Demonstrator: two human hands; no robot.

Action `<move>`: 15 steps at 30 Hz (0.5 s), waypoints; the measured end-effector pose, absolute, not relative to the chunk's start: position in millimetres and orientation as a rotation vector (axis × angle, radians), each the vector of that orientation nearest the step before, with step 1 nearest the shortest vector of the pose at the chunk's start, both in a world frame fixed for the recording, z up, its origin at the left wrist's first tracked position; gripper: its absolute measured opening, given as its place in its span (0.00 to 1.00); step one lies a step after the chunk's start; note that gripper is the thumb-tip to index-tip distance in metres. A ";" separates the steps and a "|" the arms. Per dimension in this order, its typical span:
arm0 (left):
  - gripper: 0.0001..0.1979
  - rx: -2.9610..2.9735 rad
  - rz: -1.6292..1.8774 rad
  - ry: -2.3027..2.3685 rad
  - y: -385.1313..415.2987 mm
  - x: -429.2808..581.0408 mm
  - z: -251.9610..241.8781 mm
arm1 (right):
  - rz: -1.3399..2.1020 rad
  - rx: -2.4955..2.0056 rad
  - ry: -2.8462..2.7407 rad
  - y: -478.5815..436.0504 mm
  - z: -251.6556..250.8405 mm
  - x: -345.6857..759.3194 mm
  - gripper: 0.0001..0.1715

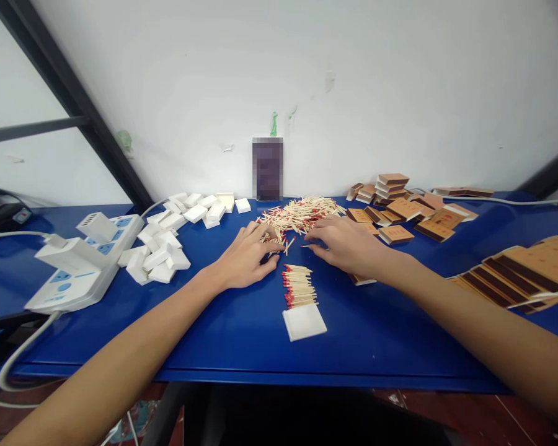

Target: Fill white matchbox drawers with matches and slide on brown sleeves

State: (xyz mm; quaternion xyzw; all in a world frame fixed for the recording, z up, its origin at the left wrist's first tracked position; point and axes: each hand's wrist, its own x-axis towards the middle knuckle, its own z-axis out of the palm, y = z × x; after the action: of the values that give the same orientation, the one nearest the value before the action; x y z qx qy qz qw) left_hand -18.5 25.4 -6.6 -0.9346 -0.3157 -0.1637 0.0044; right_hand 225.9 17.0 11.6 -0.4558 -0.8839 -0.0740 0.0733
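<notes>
My left hand (250, 255) rests palm down at the near left edge of a heap of red-tipped matches (302, 214), fingers apart, with loose matches by its fingertips. Opposite it, my right hand (346, 244) has its thumb and forefinger close together on one match, whose end pokes out to the left. Between the hands a few single matches lie on the blue table (242, 334). Nearer to me is a neat row of matches (300, 285), red heads to the left. A white inner tray (305, 322) of a matchbox lies just below that row.
White matchbox trays (167, 241) are scattered at left beside a power strip (93, 260) with plugs and cables. Brown matchbox sleeves (400, 214) lie at the back right, more sleeves (516, 272) at far right. A blurred dark rectangle (268, 168) stands against the wall.
</notes>
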 end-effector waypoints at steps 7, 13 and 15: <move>0.17 -2.954 -0.432 -0.981 22.8 -17.5 -3.7 | -0.128 -1.520 -2.602 22.4 12.8 205.4 0.12; 0.18 -2.975 -0.392 -0.964 22.8 -17.8 -3.9 | 0.132 -1.524 -2.490 29.5 14.9 198.4 0.14; 0.16 -2.966 -0.454 -0.945 23.3 -18.7 -4.7 | 0.190 -1.488 -2.479 31.4 14.3 197.3 0.14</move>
State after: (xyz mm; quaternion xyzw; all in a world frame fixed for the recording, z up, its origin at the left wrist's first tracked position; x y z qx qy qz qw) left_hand -18.7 23.3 -4.7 -0.9428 -0.3006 -0.1444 -0.0020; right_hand 197.3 31.4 14.3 -0.5097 -0.8492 0.0651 0.1216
